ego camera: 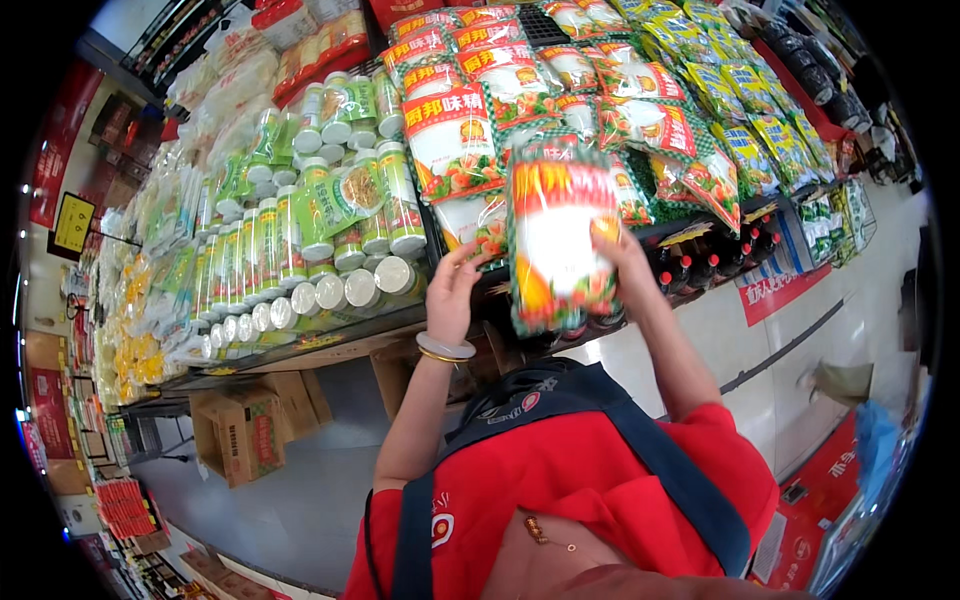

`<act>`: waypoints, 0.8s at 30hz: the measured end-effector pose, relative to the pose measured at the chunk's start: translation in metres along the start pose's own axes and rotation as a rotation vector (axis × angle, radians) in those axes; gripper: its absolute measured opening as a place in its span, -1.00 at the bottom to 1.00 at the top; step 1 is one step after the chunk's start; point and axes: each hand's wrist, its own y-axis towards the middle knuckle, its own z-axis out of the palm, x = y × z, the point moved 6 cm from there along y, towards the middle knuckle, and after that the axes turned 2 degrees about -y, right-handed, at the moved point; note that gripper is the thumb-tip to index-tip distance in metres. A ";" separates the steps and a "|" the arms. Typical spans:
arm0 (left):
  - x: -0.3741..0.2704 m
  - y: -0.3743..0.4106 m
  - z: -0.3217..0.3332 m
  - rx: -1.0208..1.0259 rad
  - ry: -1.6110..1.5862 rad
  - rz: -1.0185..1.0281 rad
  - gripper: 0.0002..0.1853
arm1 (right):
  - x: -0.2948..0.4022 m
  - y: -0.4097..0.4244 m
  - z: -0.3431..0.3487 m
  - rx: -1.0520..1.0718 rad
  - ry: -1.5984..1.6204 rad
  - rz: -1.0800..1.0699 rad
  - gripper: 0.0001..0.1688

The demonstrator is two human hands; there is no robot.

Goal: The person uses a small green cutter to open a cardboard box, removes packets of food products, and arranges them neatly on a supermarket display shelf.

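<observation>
My right hand [628,264] grips the right side of a plastic bag of white seasoning [564,238], printed red, yellow and green. The bag is upright and blurred, in front of the display's front edge. My left hand [451,289] is to its left, fingers apart and a bracelet on the wrist. Its fingertips overlap the lower edge of another seasoning bag [474,219] lying on the display; whether they press on it I cannot tell. Behind, similar bags [450,139] lie in overlapping rows, some tilted to the right.
Left of the bags are clear-lidded green canisters [262,247] in rows. Yellow-and-green packets [739,142] fill the right side. Dark bottles with red caps [705,268] stand below the front edge. An open cardboard box [236,435] is on the floor beneath the display.
</observation>
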 end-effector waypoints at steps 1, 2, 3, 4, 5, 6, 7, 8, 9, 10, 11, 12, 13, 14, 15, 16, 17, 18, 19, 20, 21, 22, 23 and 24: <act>-0.001 0.000 -0.008 -0.011 0.028 0.001 -0.66 | 0.015 0.021 -0.001 -0.014 -0.058 -0.026 -0.52; 0.002 -0.002 -0.016 -0.043 0.046 -0.029 -0.67 | 0.029 0.045 -0.002 0.011 -0.073 -0.100 -0.50; 0.005 -0.004 -0.021 -0.057 0.068 -0.047 -0.67 | 0.042 0.067 0.000 0.037 -0.087 -0.175 -0.48; 0.008 -0.006 -0.026 -0.074 0.091 -0.066 -0.67 | 0.053 0.088 0.004 0.035 -0.081 -0.171 -0.45; 0.010 -0.005 -0.031 -0.092 0.115 -0.084 -0.67 | 0.065 0.108 0.009 0.034 -0.074 -0.167 -0.43; 0.015 -0.003 -0.034 -0.117 0.092 -0.096 -0.67 | 0.073 0.133 0.012 0.032 -0.143 -0.163 -0.39; 0.018 0.001 -0.035 -0.128 0.119 -0.049 -0.68 | 0.080 0.158 0.012 0.025 -0.213 -0.159 -0.35; 0.021 0.005 -0.036 -0.143 0.151 -0.004 -0.68 | 0.084 0.185 0.011 -0.007 -0.444 -0.214 -0.27; 0.025 0.010 -0.037 -0.153 0.183 0.038 -0.69 | 0.088 0.205 0.015 -0.087 -0.524 -0.374 -0.15; 0.030 0.016 -0.037 -0.169 0.267 0.052 -0.67 | 0.087 0.224 0.013 -0.189 -0.804 -0.595 -0.10; 0.035 0.025 -0.035 -0.163 0.392 0.066 -0.64 | 0.075 0.242 0.010 -0.301 -1.080 -0.825 -0.05; 0.029 0.034 -0.027 -0.137 0.533 0.124 -0.61 | 0.026 0.275 -0.007 -0.255 -1.329 -0.585 -0.04; 0.027 0.028 -0.039 -0.196 0.699 0.148 -0.59 | -0.002 0.243 0.051 -0.194 -1.526 -0.428 -0.06; 0.023 0.032 -0.036 -0.160 0.805 0.164 -0.51 | -0.005 0.236 0.056 -0.253 -1.516 -0.482 -0.08; 0.024 0.037 -0.032 -0.146 0.862 0.117 -0.49 | -0.005 0.232 0.056 -0.317 -1.506 -0.529 -0.09; 0.022 0.046 -0.029 -0.133 0.920 0.168 -0.46 | -0.004 0.233 0.058 -0.321 -1.492 -0.544 -0.09; 0.021 0.057 -0.028 -0.119 0.977 0.218 -0.43 | -0.003 0.235 0.060 -0.326 -1.477 -0.558 -0.08; 0.018 0.071 -0.022 -0.115 1.066 0.249 -0.41 | 0.001 0.235 0.057 -0.342 -1.468 -0.571 -0.07; 0.015 0.086 -0.016 -0.111 1.154 0.280 -0.39 | 0.002 0.234 0.055 -0.344 -1.472 -0.566 -0.07; 0.013 0.095 -0.011 -0.108 1.241 0.312 -0.37 | -0.001 0.232 0.056 -0.345 -1.475 -0.562 -0.07; 0.014 0.107 -0.007 -0.100 1.301 0.296 -0.35 | 0.001 0.232 0.054 -0.358 -1.476 -0.561 -0.07; 0.014 0.119 -0.005 -0.098 1.362 0.286 -0.33 | 0.004 0.229 0.057 -0.371 -1.472 -0.570 -0.08; 0.016 0.132 -0.004 -0.099 1.423 0.275 -0.31 | 0.004 0.229 0.058 -0.367 -1.470 -0.578 -0.08; 0.035 0.145 -0.006 -0.085 1.410 0.222 -0.25 | 0.006 0.228 0.057 -0.368 -1.464 -0.587 -0.08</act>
